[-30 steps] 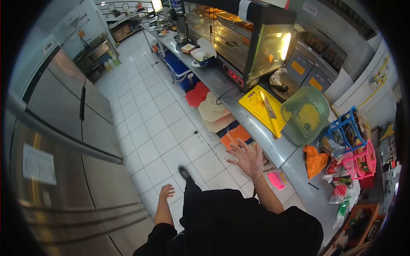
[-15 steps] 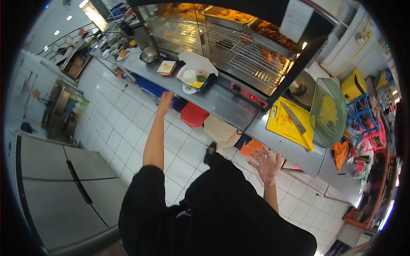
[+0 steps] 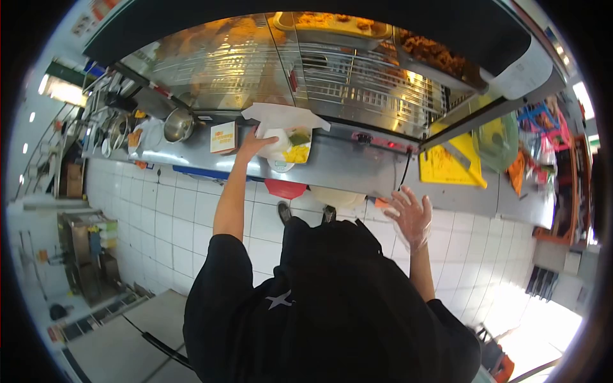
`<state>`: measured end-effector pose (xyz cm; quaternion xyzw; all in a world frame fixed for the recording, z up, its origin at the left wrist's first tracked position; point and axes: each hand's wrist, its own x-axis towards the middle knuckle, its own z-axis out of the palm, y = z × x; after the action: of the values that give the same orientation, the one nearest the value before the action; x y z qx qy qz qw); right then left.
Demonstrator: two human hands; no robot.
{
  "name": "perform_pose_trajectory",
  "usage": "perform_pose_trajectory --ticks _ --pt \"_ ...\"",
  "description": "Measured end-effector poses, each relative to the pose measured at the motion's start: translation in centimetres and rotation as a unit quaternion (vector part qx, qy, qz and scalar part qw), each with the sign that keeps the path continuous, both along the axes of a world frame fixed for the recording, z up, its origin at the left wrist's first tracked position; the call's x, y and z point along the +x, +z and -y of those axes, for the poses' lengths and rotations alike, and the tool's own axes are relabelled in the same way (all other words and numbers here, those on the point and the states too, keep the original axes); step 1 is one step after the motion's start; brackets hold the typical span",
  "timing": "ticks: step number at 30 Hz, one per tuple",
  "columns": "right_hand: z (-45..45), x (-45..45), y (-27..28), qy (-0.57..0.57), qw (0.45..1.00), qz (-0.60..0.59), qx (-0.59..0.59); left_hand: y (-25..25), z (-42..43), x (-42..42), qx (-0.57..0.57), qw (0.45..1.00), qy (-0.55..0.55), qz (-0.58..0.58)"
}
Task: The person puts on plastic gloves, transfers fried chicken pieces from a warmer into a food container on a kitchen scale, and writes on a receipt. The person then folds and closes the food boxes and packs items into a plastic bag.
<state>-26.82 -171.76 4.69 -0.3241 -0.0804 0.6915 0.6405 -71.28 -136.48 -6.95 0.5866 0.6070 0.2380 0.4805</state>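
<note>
My bare left hand [image 3: 254, 145] grips the left side of a paper-lined food box [image 3: 311, 145], the thumb lying over its near edge and the fingers at its outer side. In the box are a white mound [image 3: 276, 137] that looks like rice, something green, and yellow pieces [image 3: 295, 154]. Under the box, a small white scale [image 3: 280, 166] pokes out at the front. My right hand [image 3: 412, 220], in a clear plastic glove, hovers in front of the counter with fingers spread and holds nothing.
A glass warming cabinet [image 3: 357, 83] with fried food backs the steel counter [image 3: 357, 166]. To the left are a small printed box [image 3: 223, 137] and a metal bowl [image 3: 178, 124]. A knife [image 3: 456, 156] lies on a yellow cutting board [image 3: 440, 169], beside a green tub [image 3: 497, 140].
My left hand has reached forward from below the counter edge to the food box and taken hold of it. The view has turned and come closer to the counter. My right hand stays spread.
</note>
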Motion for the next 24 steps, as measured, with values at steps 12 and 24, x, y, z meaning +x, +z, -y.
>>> perform_pose_trajectory --ticks 12,24 --pt "4.7 -12.6 -0.9 -0.199 0.979 -0.009 -0.045 4.2 6.5 7.5 -0.037 0.994 -0.036 0.101" --pt "5.5 -14.0 -0.6 -0.204 0.978 0.018 -0.038 3.5 9.0 11.4 0.141 0.964 -0.039 -0.221"
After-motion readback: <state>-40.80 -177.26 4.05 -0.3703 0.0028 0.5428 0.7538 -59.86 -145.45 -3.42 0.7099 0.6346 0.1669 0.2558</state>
